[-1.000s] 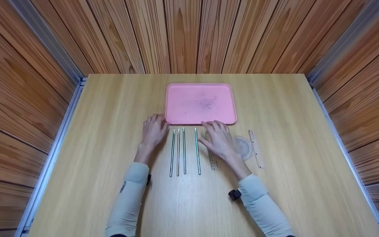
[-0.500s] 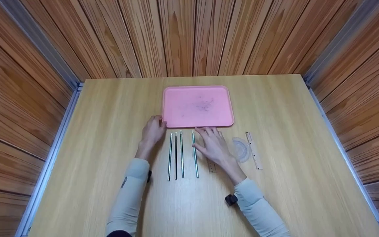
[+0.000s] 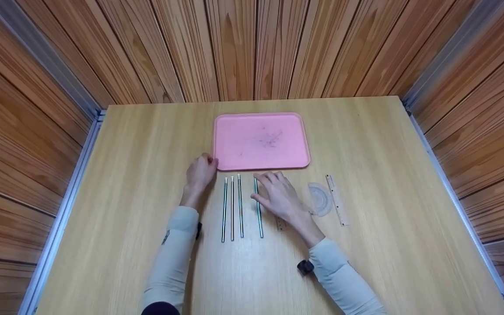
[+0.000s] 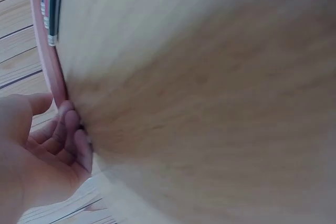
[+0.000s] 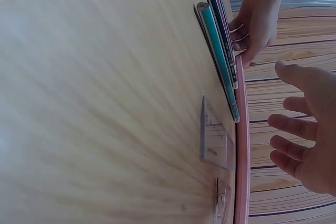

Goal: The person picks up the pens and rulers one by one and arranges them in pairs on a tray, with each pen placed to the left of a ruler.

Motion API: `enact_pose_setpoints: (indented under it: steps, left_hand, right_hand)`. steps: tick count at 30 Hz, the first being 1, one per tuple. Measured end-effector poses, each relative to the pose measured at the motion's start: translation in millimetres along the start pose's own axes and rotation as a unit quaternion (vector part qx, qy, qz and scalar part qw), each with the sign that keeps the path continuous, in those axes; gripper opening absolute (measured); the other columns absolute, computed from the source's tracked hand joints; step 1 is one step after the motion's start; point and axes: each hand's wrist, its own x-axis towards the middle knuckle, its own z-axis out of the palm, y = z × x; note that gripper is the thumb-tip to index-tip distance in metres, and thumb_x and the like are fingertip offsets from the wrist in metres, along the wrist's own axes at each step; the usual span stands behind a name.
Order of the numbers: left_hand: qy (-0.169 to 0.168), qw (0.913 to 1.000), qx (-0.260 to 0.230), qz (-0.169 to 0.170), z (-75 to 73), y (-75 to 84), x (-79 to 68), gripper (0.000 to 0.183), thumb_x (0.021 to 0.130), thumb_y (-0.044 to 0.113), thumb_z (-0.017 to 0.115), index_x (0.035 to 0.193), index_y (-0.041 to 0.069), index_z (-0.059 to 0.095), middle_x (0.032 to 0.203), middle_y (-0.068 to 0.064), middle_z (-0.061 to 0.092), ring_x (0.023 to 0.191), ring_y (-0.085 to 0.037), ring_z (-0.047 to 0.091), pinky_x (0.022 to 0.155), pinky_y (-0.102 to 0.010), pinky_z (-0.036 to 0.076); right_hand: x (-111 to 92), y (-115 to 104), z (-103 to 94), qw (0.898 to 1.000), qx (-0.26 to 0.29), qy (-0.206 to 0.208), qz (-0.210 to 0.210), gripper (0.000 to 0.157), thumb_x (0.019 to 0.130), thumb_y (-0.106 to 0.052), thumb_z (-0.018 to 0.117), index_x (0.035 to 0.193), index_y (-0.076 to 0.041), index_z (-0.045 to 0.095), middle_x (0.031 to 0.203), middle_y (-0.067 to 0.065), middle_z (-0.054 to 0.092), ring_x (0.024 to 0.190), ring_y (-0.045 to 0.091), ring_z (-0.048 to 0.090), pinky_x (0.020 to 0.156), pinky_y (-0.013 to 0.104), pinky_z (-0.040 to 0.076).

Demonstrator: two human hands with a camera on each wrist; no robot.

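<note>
A pink tray lies toward the back of the table. My left hand is at its near left corner; in the left wrist view the thumb and curled fingers pinch the tray's edge. My right hand hovers with spread fingers just in front of the tray, holding nothing. Under its thumb side lies a green pencil, and a clear ruler is mostly hidden below the palm. Left of these, three more pencils lie side by side, pointing away from me.
Right of the right hand lie a clear protractor and another clear ruler. Wooden walls enclose the table at the back and sides. Dark scuffs mark the tray's bottom.
My right hand has drawn back from the tray's near edge and shifted slightly left, over the green pencil. My left fingers have curled in more at the tray corner. The head view has shifted slightly.
</note>
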Motion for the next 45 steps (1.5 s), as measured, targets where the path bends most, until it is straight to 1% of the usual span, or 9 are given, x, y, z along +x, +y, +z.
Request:
enact_pose_setpoints:
  steps: [5, 9, 16, 23, 26, 30, 36, 39, 45]
  left_hand:
    - [0.009, 0.9998, 0.015, 0.000, 0.0, -4.3, 2.6, 0.026, 0.102, 0.030, 0.053, 0.098, 0.006, 0.063, 0.084, -0.008, 0.060, 0.075, -0.024, 0.059, 0.066, -0.033, 0.043]
    - [0.007, 0.9992, 0.040, 0.004, 0.1, -5.1, 3.4, 0.025, 0.102, 0.029, 0.052, 0.093, 0.007, 0.062, 0.077, -0.004, 0.054, 0.069, -0.022, 0.054, 0.062, -0.032, 0.038]
    - [-0.002, 0.9975, 0.065, 0.028, 1.5, -4.1, 5.0, 0.026, 0.103, 0.029, 0.049, 0.093, 0.008, 0.061, 0.072, -0.002, 0.048, 0.064, -0.019, 0.048, 0.058, -0.030, 0.032]
    - [-0.002, 0.9962, 0.083, 0.027, 2.5, -5.2, 5.7, 0.025, 0.103, 0.029, 0.048, 0.091, 0.009, 0.059, 0.072, -0.001, 0.047, 0.063, -0.019, 0.047, 0.058, -0.031, 0.030]
    - [-0.002, 0.9965, 0.080, 0.024, 3.1, -5.4, 5.6, 0.025, 0.103, 0.029, 0.047, 0.092, 0.009, 0.059, 0.073, -0.001, 0.047, 0.064, -0.019, 0.047, 0.059, -0.031, 0.031]
    - [-0.008, 0.9975, 0.067, 0.022, 4.1, -4.9, 4.9, 0.026, 0.104, 0.030, 0.047, 0.096, 0.010, 0.060, 0.075, -0.002, 0.049, 0.067, -0.020, 0.050, 0.061, -0.031, 0.033]
    - [-0.011, 0.9979, 0.063, 0.013, 4.2, -4.3, 3.8, 0.026, 0.104, 0.031, 0.046, 0.098, 0.011, 0.060, 0.076, -0.003, 0.051, 0.068, -0.021, 0.051, 0.062, -0.031, 0.034]
    - [-0.011, 0.9978, 0.064, 0.011, 3.8, -3.6, 3.7, 0.026, 0.104, 0.031, 0.045, 0.098, 0.010, 0.060, 0.076, -0.003, 0.050, 0.068, -0.021, 0.050, 0.062, -0.031, 0.033]
    - [-0.008, 0.9969, 0.076, 0.017, 3.3, -0.8, 3.9, 0.026, 0.104, 0.029, 0.045, 0.096, 0.009, 0.060, 0.072, -0.002, 0.046, 0.064, -0.020, 0.047, 0.058, -0.031, 0.031]
  right_hand:
    - [2.1, -3.4, 1.1, 1.000, -0.006, -0.001, -0.005, 0.060, 0.093, -0.045, 0.066, 0.143, -0.014, 0.052, 0.128, 0.010, 0.060, 0.115, 0.028, 0.052, 0.098, 0.046, 0.043]
    - [2.9, -5.6, 3.7, 1.000, -0.010, -0.006, -0.009, 0.056, 0.094, -0.045, 0.064, 0.140, -0.015, 0.055, 0.126, 0.009, 0.062, 0.111, 0.026, 0.053, 0.095, 0.044, 0.044]
    - [5.1, -12.3, 7.9, 1.000, -0.013, -0.001, -0.018, 0.038, 0.094, -0.040, 0.066, 0.120, -0.013, 0.067, 0.112, 0.004, 0.069, 0.101, 0.023, 0.057, 0.094, 0.041, 0.044]
    - [7.3, -24.7, 14.5, 0.999, -0.019, -0.009, -0.036, 0.024, 0.095, -0.034, 0.066, 0.105, -0.013, 0.072, 0.089, -0.001, 0.071, 0.082, 0.018, 0.059, 0.082, 0.037, 0.048]
    - [9.0, -31.6, 18.2, 0.999, -0.013, -0.015, -0.045, 0.020, 0.095, -0.032, 0.065, 0.101, -0.014, 0.072, 0.083, -0.002, 0.070, 0.078, 0.017, 0.059, 0.079, 0.036, 0.048]
    - [10.4, -40.7, 24.7, 0.998, -0.018, -0.027, -0.049, 0.020, 0.096, -0.032, 0.064, 0.098, -0.015, 0.072, 0.082, -0.003, 0.071, 0.077, 0.017, 0.061, 0.075, 0.035, 0.048]
    - [11.4, -55.1, 34.8, 0.997, -0.034, -0.041, -0.059, 0.019, 0.096, -0.034, 0.062, 0.097, -0.017, 0.071, 0.084, -0.004, 0.072, 0.075, 0.016, 0.063, 0.076, 0.035, 0.050]
    - [12.3, -61.3, 38.9, 0.997, -0.036, -0.042, -0.059, 0.019, 0.096, -0.034, 0.062, 0.094, -0.017, 0.071, 0.080, -0.004, 0.071, 0.071, 0.016, 0.062, 0.074, 0.036, 0.049]
    - [15.0, -67.2, 44.6, 0.997, -0.045, -0.041, -0.046, 0.021, 0.096, -0.033, 0.063, 0.086, -0.015, 0.069, 0.066, -0.003, 0.064, 0.058, 0.014, 0.055, 0.063, 0.032, 0.044]
